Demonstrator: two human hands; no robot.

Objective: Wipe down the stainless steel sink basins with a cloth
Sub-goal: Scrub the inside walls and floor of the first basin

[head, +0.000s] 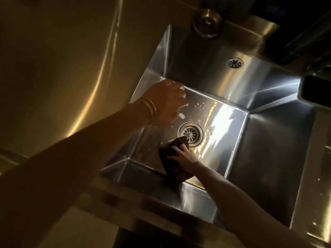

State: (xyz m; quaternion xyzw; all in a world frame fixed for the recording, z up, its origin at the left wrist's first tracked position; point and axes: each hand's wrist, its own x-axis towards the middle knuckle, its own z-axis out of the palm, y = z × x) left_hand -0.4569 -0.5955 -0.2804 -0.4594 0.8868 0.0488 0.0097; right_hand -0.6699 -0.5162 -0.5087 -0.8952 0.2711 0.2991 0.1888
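- Cloth lies under the right hand, grip spread flat, beside the drain; press evenly, overlapping strokes toward the droplets.
- Left hand hovers, grip curled; contents unclear.

drain rim under cloth, left fingers blurred

Bare forearms; thin bangles, perhaps gold, at left wrist.

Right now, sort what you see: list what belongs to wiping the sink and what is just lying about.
Job: dark brown cloth; square stainless steel sink basin; round slotted metal drain strainer.
Lying about: round metal fitting behind the basin; black object at the right rim.
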